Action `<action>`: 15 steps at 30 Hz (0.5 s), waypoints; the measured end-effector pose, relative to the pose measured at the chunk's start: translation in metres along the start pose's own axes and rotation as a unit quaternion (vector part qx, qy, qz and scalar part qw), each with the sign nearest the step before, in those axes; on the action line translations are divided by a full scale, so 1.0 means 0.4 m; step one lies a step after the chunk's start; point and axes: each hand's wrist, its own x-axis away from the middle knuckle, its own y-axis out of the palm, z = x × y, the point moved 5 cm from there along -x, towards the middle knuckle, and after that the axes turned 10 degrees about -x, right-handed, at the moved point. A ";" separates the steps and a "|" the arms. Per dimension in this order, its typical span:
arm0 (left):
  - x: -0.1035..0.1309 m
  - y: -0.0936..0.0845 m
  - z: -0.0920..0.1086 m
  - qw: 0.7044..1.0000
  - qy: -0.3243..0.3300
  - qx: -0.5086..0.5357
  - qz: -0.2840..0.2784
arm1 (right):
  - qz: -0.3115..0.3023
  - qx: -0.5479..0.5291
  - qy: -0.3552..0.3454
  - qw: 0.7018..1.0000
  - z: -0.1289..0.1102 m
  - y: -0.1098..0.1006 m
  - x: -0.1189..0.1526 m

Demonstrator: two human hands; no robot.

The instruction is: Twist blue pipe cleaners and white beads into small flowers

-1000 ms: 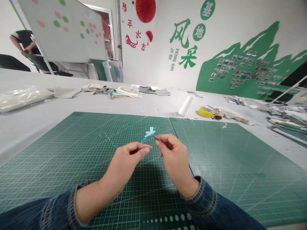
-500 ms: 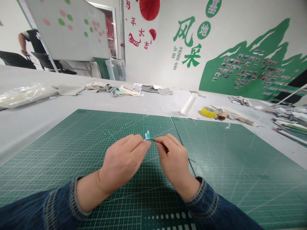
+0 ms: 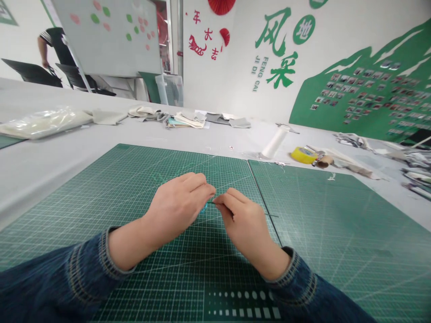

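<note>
Both hands meet above a green gridded cutting mat [image 3: 188, 251]. My left hand [image 3: 178, 206] is closed on a small blue piece [image 3: 204, 207], of which only a bit shows below the fingertips. From it a thin dark green strand [image 3: 210, 202] runs to my right hand [image 3: 244, 220], whose thumb and forefinger pinch it. The fingertips of the two hands are nearly touching. A short dark strand [image 3: 272, 216] lies across the mats' seam, right of my right hand.
Beyond the mats lie a white roll [image 3: 275, 141], yellow tape [image 3: 304, 154], a cardboard tube [image 3: 325, 161], folded cloths [image 3: 190, 119] and a plastic-wrapped bundle [image 3: 47, 123]. A person [image 3: 60, 47] stands by chairs at the far left.
The blue piece stood up above the fingertips and now shows only below them, partly hidden by my left hand. The camera view has shifted, so the background sits further right and higher.
</note>
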 end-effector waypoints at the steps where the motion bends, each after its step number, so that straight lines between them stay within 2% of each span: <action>1: -0.001 0.002 -0.007 1.000 -0.008 0.013 -0.011 | -0.007 -0.004 -0.005 1.000 -0.002 0.002 0.000; 7: -0.011 0.021 -0.056 0.982 -0.072 0.129 -0.115 | -0.054 -0.060 -0.020 0.997 -0.005 0.010 -0.006; 11: -0.015 0.046 -0.088 0.946 -0.144 0.237 -0.170 | -0.062 -0.130 -0.014 0.989 -0.006 0.005 -0.010; 15: -0.012 0.069 -0.104 0.900 -0.189 0.345 -0.190 | -0.047 -0.191 0.008 0.981 -0.006 -0.006 -0.014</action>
